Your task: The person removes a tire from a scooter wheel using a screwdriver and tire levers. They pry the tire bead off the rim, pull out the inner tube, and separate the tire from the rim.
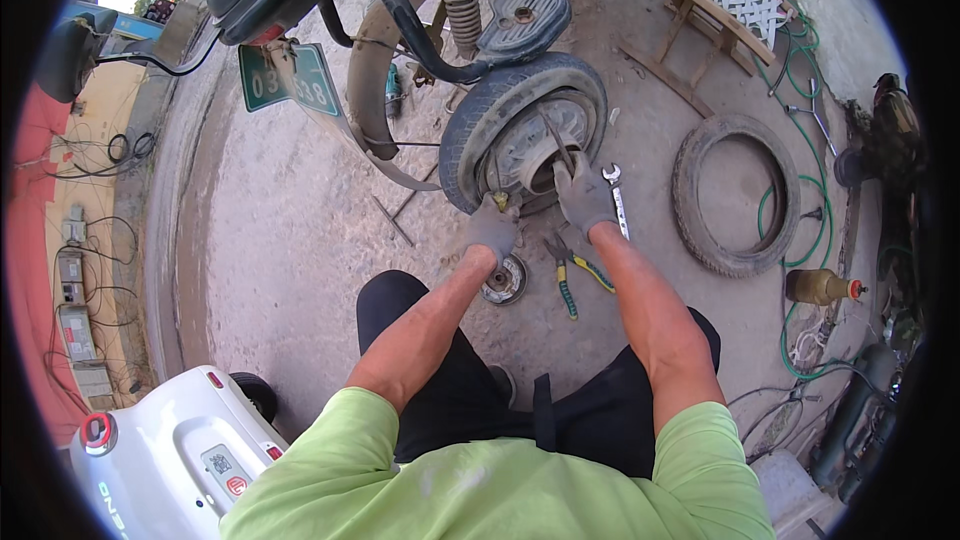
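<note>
A wheel (pixel 462 145) with a dark tyre and a grey metal hub lies tilted under the raised rear of a scooter. At its near edge, my gloved left hand (pixel 492 228) is closed round a small yellow-ended thing (pixel 501 199), mostly hidden by the fingers. My gloved right hand (pixel 586 192) grips a thin metal bar (pixel 556 136) that slants across the hub. Just below my left hand sits a round metal drum part (pixel 504 281). Pliers (pixel 564 270) with green and yellow handles lie open on the ground, and a combination wrench (pixel 617 202) rests beside my right hand.
Above the wheel hangs the scooter's rear fender (pixel 375 90) with a green plate (pixel 290 76). A loose tyre (pixel 690 190), a brown bottle (pixel 822 287), a green hose (pixel 790 340) and a wooden-framed woven seat (pixel 700 5) stand to the right. A white scooter (pixel 165 440) is at lower left.
</note>
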The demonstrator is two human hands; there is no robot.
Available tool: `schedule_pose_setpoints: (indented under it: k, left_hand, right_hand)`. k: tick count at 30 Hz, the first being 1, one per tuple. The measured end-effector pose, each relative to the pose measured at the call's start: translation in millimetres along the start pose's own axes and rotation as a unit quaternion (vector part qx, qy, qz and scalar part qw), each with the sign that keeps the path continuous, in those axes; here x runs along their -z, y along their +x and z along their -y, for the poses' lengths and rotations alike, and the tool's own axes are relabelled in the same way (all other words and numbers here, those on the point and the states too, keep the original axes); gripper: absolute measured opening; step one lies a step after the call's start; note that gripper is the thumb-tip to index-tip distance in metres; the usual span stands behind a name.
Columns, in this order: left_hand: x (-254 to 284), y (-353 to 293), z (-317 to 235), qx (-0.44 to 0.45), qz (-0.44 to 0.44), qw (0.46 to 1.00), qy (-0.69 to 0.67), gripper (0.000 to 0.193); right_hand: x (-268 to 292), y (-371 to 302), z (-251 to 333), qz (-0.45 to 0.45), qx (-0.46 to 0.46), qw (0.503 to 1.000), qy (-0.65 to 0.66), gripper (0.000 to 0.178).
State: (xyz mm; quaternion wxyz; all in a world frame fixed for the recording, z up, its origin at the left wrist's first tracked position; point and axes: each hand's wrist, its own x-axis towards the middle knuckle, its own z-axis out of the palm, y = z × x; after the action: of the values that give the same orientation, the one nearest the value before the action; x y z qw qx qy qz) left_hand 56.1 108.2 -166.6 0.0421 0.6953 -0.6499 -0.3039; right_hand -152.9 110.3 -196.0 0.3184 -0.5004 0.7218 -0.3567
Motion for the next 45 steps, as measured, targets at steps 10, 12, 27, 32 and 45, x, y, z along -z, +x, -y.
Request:
schedule_pose_setpoints:
  k: [10, 12, 27, 32, 45]
  left_hand:
    - [45, -40, 41, -0.052, 0.067, 0.996, -0.014, 0.050]
    - [78, -65, 31, -0.016, 0.032, 0.990, -0.134, 0.046]
    - [211, -35, -2, 0.184, 0.335, 0.849, -0.365, 0.051]
    - [141, -76, -21, 0.167, 0.168, 0.881, -0.410, 0.044]
    - [153, -61, -30, 0.213, 0.169, 0.870, -0.411, 0.044]
  right_hand:
    - [2, 2, 2, 0.003, 0.006, 1.000, 0.023, 0.048]
    - [-2, 5, -4, 0.000, 0.004, 1.000, 0.021, 0.048]
    - [-5, 6, -5, -0.007, 0.024, 1.000, 0.009, 0.047]
    - [-6, 1, 11, -0.009, 0.002, 1.000, 0.013, 0.046]
    - [0, -1, 20, -0.009, 0.013, 1.000, 0.001, 0.048]
